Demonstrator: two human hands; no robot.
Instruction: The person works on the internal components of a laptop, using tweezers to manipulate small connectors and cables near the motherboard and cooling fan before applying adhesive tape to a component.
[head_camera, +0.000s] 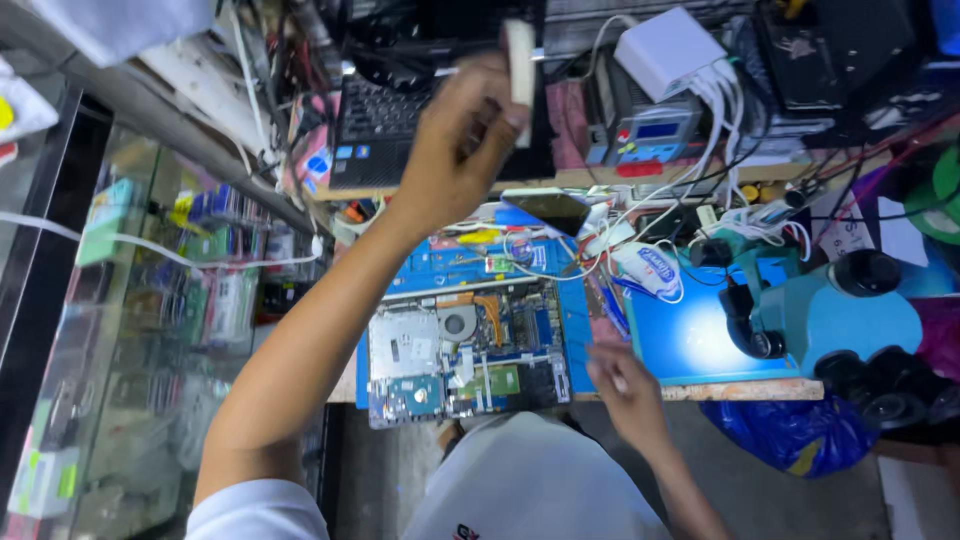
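Raised left hand (462, 140) comes closest, fingers clamped on a pale brush (520, 70) above the bench's back edge, while the right hand (618, 378), fingers curled together, rests at the front edge beside the opened laptop (465, 350), circuit boards and fan exposed.

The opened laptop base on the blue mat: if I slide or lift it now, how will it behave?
The opened laptop base is probably stiff and fairly heavy, being a full chassis with boards and a fan. Its exposed parts look fragile, so grip the edges. It overhangs the bench edge slightly, so a push toward you might tip it. The right hand is beside it.
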